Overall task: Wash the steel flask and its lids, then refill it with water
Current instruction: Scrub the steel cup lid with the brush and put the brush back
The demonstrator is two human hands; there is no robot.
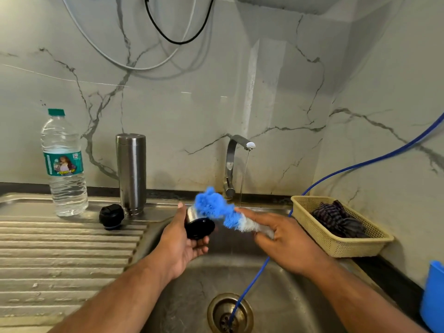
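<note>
The wash was partway through, and the work in hand was one of the lids. Over the sink (pixel 298 292), the left hand (pixel 179 243) held a steel lid with a black end (pixel 199 226), its fingers (pixel 201 241) curled under it and the thumb up along its far side. The right hand (pixel 287 239) gripped the pale handle end of a blue brush (pixel 215 207), forefinger laid straight along it and the other fingers wrapped round, with the bristles pressed against the lid's steel side. A thin stream ran from the tap (pixel 231 164) at the sink's back edge, just behind the brush.

The steel flask (pixel 131 173) stood upright at the back edge of the worktop (pixel 60 248), close to the sink's left rim, with a black inner lid (pixel 111 216) just in front of it (whether either had been washed could not be told). A plastic water bottle (pixel 63 169), apparently full, stood to their left.

By my judgement, rinsing this lid, perhaps cleaning the flask and black lid, and the whole refill remained to be done.
</note>
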